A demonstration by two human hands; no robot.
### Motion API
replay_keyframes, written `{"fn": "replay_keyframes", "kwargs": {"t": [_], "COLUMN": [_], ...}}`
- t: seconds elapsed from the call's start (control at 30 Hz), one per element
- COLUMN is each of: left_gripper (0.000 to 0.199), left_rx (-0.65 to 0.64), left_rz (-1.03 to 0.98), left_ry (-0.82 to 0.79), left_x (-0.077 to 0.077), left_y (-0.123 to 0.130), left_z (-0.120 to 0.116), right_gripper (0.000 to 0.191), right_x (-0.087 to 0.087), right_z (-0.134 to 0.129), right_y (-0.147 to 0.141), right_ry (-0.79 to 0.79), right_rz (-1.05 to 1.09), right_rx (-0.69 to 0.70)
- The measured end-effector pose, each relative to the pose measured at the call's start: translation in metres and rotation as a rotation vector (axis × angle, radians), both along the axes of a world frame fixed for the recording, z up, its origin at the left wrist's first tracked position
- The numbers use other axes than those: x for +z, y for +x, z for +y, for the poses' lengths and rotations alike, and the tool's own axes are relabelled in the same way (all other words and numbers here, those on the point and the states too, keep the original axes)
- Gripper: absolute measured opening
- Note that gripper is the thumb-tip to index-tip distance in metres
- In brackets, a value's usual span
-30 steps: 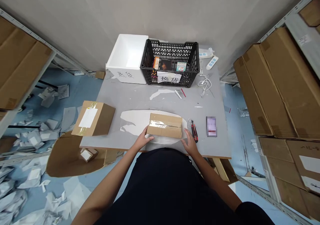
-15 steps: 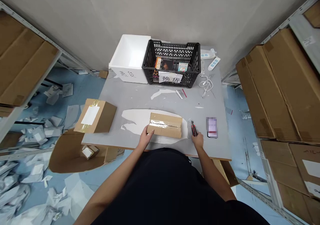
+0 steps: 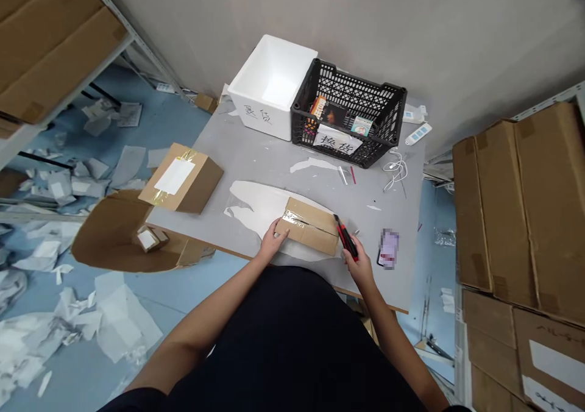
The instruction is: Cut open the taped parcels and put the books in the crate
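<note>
Likely light and stiff, the box (image 3: 308, 227) is best held at eight o'clock, where the half-curled left hand (image 3: 272, 242) grips; the right hand (image 3: 359, 262) clasps a knife (image 3: 347, 239).

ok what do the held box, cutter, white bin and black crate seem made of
Held box: matte brown cardboard, by its flaps and seam; the glossy clear strip looks like tape.
Cutter: outside probably smooth plastic, from its red and black colouring; inside unseen.
White bin: likely matte foam, given its thick walls.
Black crate: seemingly smooth moulded plastic, from its lattice sides.
</note>
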State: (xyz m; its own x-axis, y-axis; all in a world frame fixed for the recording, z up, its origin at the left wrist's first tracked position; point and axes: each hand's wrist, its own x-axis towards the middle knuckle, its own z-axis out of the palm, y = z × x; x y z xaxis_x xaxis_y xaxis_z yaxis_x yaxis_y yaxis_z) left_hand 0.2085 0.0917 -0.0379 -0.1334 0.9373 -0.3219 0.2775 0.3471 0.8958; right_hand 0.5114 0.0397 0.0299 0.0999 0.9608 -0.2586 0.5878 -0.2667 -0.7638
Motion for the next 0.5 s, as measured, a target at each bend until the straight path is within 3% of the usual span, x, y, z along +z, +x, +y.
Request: {"fn": "replay_keyframes", "kwargs": {"t": [0.1, 0.23, 0.37, 0.5], "left_gripper": [0.056, 0.057, 0.059, 0.061], "left_rx": [0.008, 0.031, 0.040, 0.052], "left_rz": [-0.033, -0.054, -0.076, -0.082], "left_ry": [0.039, 0.050, 0.040, 0.023], "left_x": [-0.006, -0.015, -0.018, -0.015], "left_y": [0.001, 0.001, 0.001, 0.001], "left_z": [-0.002, -0.006, -0.008, -0.008], "right_gripper": [0.054, 0.051, 0.052, 0.052], "right_x": [0.021, 0.027, 0.026, 0.029], "right_z": [0.029, 0.064, 0.086, 0.098], "right_y": [-0.022, -0.052, -0.074, -0.084], "right_ry": [0.080, 0.052, 0.021, 0.007], "right_rz": [-0.150, -0.367, -0.558, -0.663], "right_rx": [0.362, 0.694, 0.867, 0.934]}}
